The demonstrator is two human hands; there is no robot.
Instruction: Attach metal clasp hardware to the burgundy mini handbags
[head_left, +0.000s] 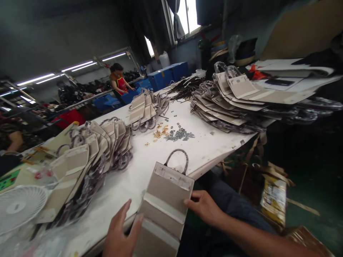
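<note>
A beige bag panel [167,189] with a dark, plastic-wrapped handle [178,151] lies slanted over the table's front edge, its lower end out of frame. At the panel's right edge, my right hand [205,208] grips it between thumb and fingers. My left hand [122,230] is beside the left edge, thumb and fingers apart, with the thumb at the panel. Beyond the handle, small grey metal plates [180,134] and gold-coloured metal pieces [160,132] lie loose on the white table [144,157].
Similar panels are piled at left [99,142], back [143,107] and right [227,100]. Dark strips [184,87] lie at the far end. A white fan [21,208] stands at left. Cartons and scraps [273,196] are on the floor at right. A co-worker [119,80] stands farther back.
</note>
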